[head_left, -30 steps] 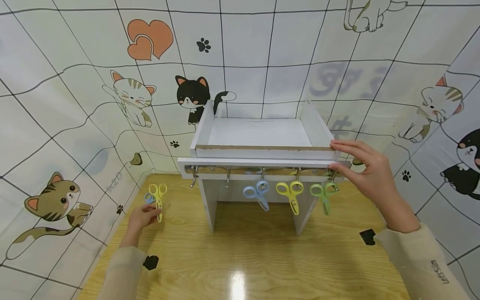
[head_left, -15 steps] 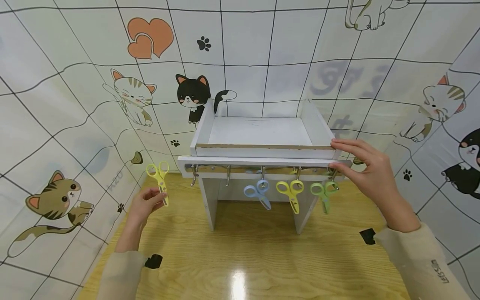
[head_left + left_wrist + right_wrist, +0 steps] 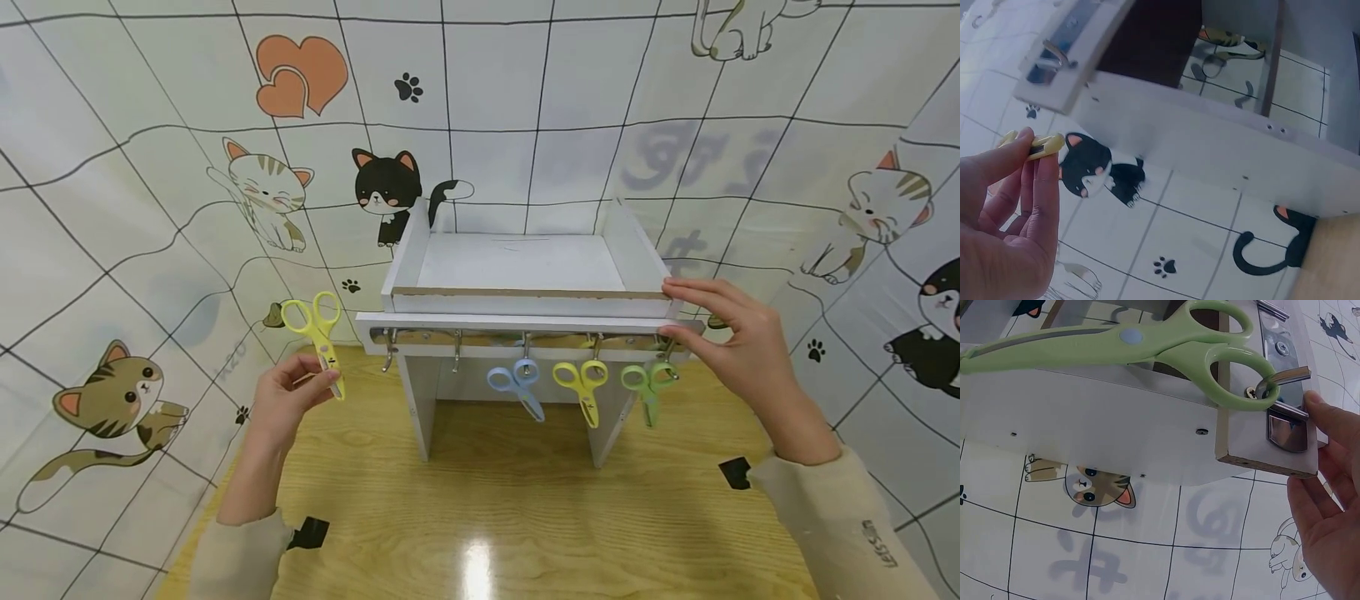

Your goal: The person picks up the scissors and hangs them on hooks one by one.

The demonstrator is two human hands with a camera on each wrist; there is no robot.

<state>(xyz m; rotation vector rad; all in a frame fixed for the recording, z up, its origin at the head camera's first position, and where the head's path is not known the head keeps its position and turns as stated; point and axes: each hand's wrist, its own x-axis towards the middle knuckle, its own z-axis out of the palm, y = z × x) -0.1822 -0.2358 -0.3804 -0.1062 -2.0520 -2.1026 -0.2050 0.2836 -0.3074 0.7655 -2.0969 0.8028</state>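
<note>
My left hand (image 3: pixel 285 400) pinches yellow scissors (image 3: pixel 322 340) by the blade end between thumb and fingers, finger loops up, left of a white hook rack (image 3: pixel 517 323). In the left wrist view, the scissors (image 3: pixel 1052 145) are seen nearly end-on at the fingertips. Gripping the rack's right end is my right hand (image 3: pixel 738 342), thumb on the front rail, fingers above and behind it. Blue scissors (image 3: pixel 519 385), a second yellow pair (image 3: pixel 582 387) and green scissors (image 3: pixel 650 392) hang from metal hooks. The right wrist view shows the green pair (image 3: pixel 1110 345) with one loop over its hook.
Two bare hooks, the leftmost (image 3: pixel 388 350) and the second (image 3: pixel 457 353), are at the rack's left. An open-fronted tray (image 3: pixel 517 262) tops the rack on a wooden table (image 3: pixel 495 508). Black patches (image 3: pixel 309 533) lie near both sleeves. A cat-print sheet (image 3: pixel 495 92) surrounds the table.
My left hand has lifted the yellow scissors up and slightly right, tilting them. Blue loops seen behind that hand one second ago no longer show. My right hand stays on the rack.
</note>
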